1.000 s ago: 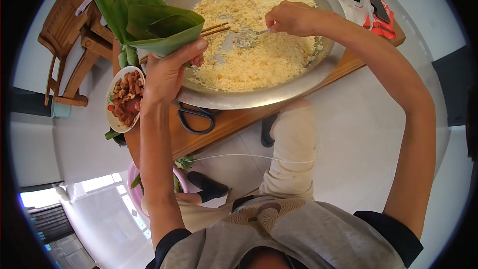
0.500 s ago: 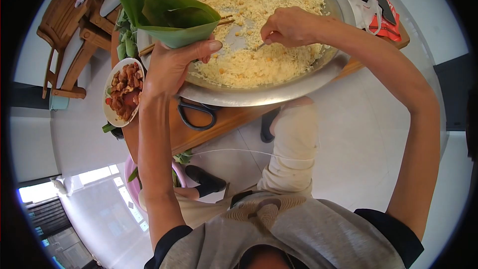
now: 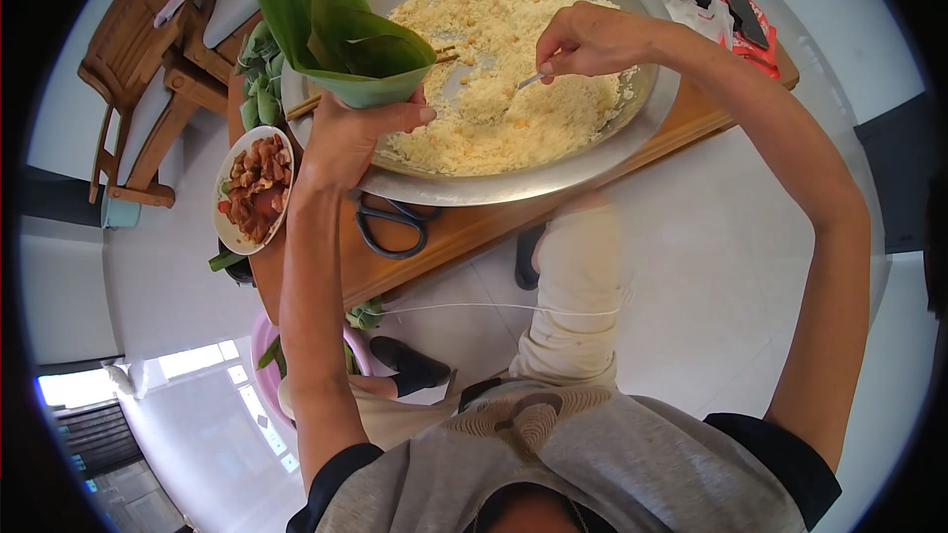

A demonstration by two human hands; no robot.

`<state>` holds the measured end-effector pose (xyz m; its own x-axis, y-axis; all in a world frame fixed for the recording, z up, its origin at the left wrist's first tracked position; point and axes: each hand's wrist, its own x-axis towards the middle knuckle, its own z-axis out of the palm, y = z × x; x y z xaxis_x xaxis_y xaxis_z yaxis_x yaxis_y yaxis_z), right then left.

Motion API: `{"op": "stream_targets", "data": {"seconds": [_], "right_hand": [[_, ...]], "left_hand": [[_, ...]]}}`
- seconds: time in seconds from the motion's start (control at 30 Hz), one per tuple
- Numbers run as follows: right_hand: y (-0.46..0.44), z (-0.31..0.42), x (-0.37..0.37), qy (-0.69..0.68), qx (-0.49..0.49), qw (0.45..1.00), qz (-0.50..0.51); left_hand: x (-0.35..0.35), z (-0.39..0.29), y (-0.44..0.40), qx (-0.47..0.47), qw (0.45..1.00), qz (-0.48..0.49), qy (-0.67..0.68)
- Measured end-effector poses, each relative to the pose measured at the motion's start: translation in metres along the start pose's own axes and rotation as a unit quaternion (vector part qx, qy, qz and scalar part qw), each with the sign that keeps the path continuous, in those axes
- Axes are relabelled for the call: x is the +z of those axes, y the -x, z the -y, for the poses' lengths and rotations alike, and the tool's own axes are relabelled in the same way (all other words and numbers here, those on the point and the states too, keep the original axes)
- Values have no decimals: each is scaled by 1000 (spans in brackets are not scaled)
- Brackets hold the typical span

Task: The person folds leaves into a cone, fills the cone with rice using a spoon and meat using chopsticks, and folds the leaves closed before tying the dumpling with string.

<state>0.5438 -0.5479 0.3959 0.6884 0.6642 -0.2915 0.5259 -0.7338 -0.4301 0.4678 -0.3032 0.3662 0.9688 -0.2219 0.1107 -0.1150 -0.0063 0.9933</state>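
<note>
My left hand (image 3: 360, 133) is wrapped round the base of a cone of broad green leaves (image 3: 370, 54), its mouth facing up. In my right hand (image 3: 578, 39) is the thin metal handle of a spoon (image 3: 529, 81). The spoon's bowl is covered by a heap of rice. Below both hands lies a wide metal basin (image 3: 494, 190) holding pale rice (image 3: 523, 133) mixed with small yellow bits. A pair of chopsticks (image 3: 301, 109) rests across the basin's left side, partly hidden behind my left hand.
A bowl of browned meat pieces (image 3: 259, 178) stands at the table's left edge, near wrapped green leaf bundles (image 3: 262, 89). Black-handled scissors (image 3: 390, 232) lie on the wooden table (image 3: 464, 237). A pink basin (image 3: 265, 345) with leaves is on the floor. A red packet (image 3: 755, 54) lies at right.
My right hand has lifted slightly, and the spoon now carries a mound of rice above the basin. The leaf cone stays in my left hand. The whole view has shifted a little.
</note>
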Motion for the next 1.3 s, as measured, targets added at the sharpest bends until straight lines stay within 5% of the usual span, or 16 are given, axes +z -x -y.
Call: {"op": "stream_targets", "data": {"seconds": [0.43,0.5,0.53,0.63,0.7,0.77,0.83,0.9,1.0,1.3], "right_hand": [[33,56,-90,58,12,998,-34],[42,80,-96,32,-75,997,-8],[40,77,-84,89,-194,973,-90],[2,77,-63,69,-166,980,-85],[-11,67,-42,81,-244,955,-147],[-9,73,-22,168,-241,890,-348],[-6,73,-15,247,-241,866,-363],[-8,66,-6,316,-269,784,-462],[-4,64,-4,354,-295,731,-504],[21,47,-12,335,-271,708,-559]], "left_hand": [[1,-1,2,5,1000,-11,17],[0,-1,2,0,1000,-10,22],[1,0,2,-4,999,-11,41],[-2,2,3,-14,998,-9,65],[-3,0,5,-30,992,6,120],[-7,0,7,-33,989,8,145],[-8,0,8,-28,985,10,172],[-8,0,8,-22,985,8,172],[-3,0,10,-6,988,-8,152],[-5,3,6,49,991,-55,110]]}}
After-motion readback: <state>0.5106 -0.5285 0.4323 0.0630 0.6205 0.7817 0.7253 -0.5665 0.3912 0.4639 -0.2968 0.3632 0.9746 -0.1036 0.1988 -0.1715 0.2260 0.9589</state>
